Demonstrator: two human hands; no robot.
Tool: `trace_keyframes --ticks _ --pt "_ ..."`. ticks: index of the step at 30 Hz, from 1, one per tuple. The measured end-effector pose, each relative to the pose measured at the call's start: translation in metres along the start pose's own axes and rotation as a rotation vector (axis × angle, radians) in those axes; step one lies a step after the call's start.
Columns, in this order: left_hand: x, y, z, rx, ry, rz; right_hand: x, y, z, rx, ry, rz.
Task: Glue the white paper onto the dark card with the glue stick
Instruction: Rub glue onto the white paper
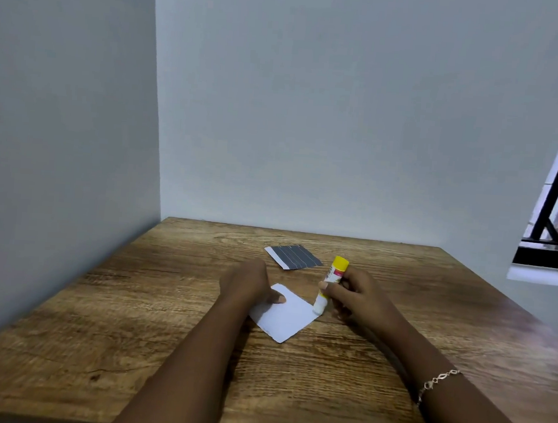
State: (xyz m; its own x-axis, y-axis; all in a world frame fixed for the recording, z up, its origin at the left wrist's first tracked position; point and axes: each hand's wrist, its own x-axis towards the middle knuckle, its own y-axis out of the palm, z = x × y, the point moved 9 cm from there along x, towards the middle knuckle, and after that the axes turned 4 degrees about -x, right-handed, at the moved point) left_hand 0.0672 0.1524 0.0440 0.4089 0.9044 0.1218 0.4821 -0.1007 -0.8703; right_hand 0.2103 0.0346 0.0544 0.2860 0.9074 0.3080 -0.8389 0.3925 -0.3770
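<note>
Centrally on a wooden table (pixel 130 299), the left hand (pixel 248 280) presses flat on the white paper (pixel 287 315), the right hand (pixel 353 292) grips the glue stick (pixel 330 282), tip touching the paper's right corner; the dark card (pixel 295 256) lies just beyond

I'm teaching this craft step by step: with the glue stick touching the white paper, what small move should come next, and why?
Probably drag the glue stick across the white paper toward the left hand. Its tip sits at the paper's right edge, the left hand pins the other side, and the dark card lies apart.
</note>
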Motion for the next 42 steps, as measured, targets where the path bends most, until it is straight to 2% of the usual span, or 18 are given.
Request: trace_keyframes --ticks 7,16,22,29,42 --pt "-0.007 0.001 0.001 -0.004 -0.049 0.012 0.003 -0.004 -0.002 0.044 -0.001 -0.047" --pt "-0.017 -0.01 0.008 0.061 -0.174 -0.102 0.005 -0.006 -0.006 0.085 0.015 -0.116" --pt "-0.016 -0.004 -0.011 0.126 -0.044 -0.097 0.009 -0.002 -0.001 -0.039 -0.029 -0.165" --pt "-0.015 -0.002 -0.014 0.107 -0.008 -0.094 0.022 0.009 0.008 -0.279 -0.128 -0.155" --pt "-0.012 0.001 -0.014 0.116 0.014 -0.079 0.029 0.015 0.005 -0.387 -0.191 -0.129"
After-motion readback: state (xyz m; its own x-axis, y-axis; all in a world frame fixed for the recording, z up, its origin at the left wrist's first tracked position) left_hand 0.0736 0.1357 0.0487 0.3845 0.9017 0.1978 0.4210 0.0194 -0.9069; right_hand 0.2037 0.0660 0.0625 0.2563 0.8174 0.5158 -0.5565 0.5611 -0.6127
